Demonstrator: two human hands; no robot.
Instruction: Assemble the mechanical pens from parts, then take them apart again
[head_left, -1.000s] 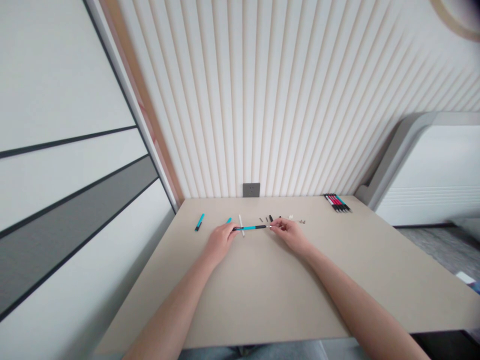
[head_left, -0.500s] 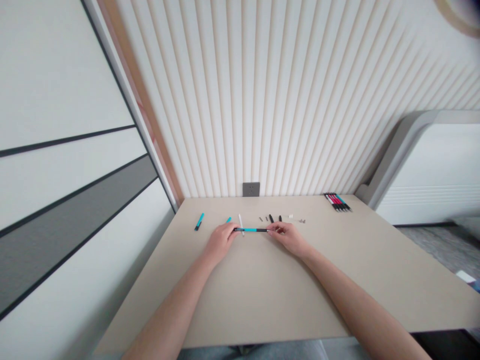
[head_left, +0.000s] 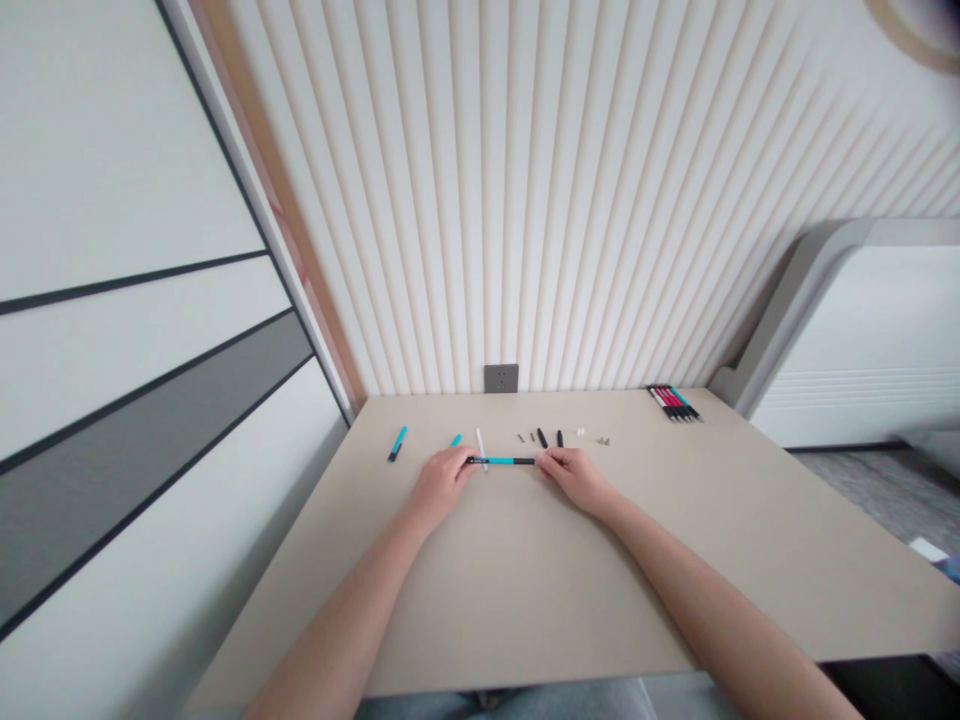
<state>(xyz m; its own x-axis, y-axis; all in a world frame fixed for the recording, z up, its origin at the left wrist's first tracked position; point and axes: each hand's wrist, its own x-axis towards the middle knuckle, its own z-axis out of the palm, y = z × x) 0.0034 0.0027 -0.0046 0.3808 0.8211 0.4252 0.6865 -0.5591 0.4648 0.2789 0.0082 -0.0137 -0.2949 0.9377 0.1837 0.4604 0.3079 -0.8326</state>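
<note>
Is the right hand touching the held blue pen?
Touching: the head view shows the right hand holding the black end of the blue pen, no gap visible.

The flat beige table (head_left: 517, 590) has room in the near middle; farther, the left hand (head_left: 441, 480), thin blue-and-black pen (head_left: 502, 461) and right hand (head_left: 576, 477) block the way.

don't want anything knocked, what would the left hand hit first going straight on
Apart from the blue pen it grips, the left hand would probably meet the thin white stick beside it, though height is unclear.
</note>
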